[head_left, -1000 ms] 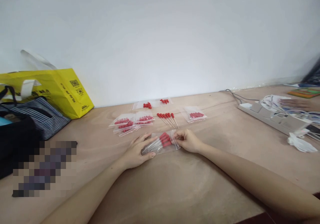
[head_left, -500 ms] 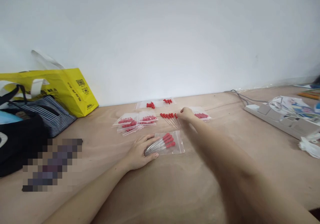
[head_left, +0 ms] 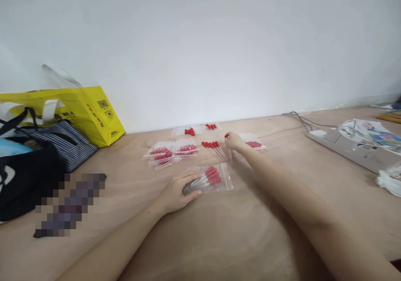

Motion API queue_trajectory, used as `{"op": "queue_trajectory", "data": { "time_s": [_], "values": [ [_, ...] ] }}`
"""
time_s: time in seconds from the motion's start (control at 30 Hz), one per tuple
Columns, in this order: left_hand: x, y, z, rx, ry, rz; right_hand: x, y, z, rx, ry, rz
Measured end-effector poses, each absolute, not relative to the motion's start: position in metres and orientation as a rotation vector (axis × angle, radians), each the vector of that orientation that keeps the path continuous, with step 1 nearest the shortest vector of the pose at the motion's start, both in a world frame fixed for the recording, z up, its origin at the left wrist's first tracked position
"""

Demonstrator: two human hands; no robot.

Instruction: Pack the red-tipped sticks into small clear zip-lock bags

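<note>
My left hand (head_left: 180,192) grips the left end of a clear zip bag (head_left: 226,177) that holds several red-topped droppers (head_left: 213,174). My right hand (head_left: 234,142) pinches one dropper by its red top (head_left: 227,135), its clear stem pointing down. Just left of it, several loose red-topped droppers (head_left: 210,145) lie side by side on the table. Filled zip bags (head_left: 171,153) overlap further left, and another filled bag (head_left: 254,144) lies partly behind my right wrist.
Small red tops (head_left: 189,131) lie on bags by the wall. A yellow bag (head_left: 109,118), a striped bag (head_left: 75,147) and a blurred dark item (head_left: 70,205) are at left. A white power strip (head_left: 354,151) with cables and crumpled tissue (head_left: 388,183) are at right.
My right hand has lifted one dropper from the right end of the loose row and moved slightly right and up. My left hand stays on the bag.
</note>
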State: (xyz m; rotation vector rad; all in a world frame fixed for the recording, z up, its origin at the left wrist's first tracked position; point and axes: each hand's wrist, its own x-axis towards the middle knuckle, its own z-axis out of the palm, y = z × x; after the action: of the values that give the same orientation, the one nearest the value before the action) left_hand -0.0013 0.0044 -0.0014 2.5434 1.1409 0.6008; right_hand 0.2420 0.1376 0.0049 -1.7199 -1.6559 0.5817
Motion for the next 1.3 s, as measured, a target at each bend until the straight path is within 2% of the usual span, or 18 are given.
{"op": "queue_trajectory", "data": {
  "time_s": [0.13,0.3,0.47,1.07,1.3],
  "values": [
    [0.001,0.006,-0.003,2.541,1.140,0.618,0.268,0.105,0.001,-1.526,-1.439,0.683],
    [0.004,0.008,-0.003,2.548,1.174,0.615,0.283,0.057,-0.016,-1.084,-0.993,0.920],
    [0.005,0.006,-0.002,2.537,1.220,0.604,0.278,0.041,-0.028,-1.077,-0.867,1.001],
    [0.001,0.007,-0.001,2.568,1.221,0.503,0.246,0.006,-0.030,-0.995,-0.931,1.338],
    [0.000,0.007,-0.001,2.574,1.211,0.504,0.250,0.006,-0.024,-1.175,-1.423,1.345]
  ]
}}
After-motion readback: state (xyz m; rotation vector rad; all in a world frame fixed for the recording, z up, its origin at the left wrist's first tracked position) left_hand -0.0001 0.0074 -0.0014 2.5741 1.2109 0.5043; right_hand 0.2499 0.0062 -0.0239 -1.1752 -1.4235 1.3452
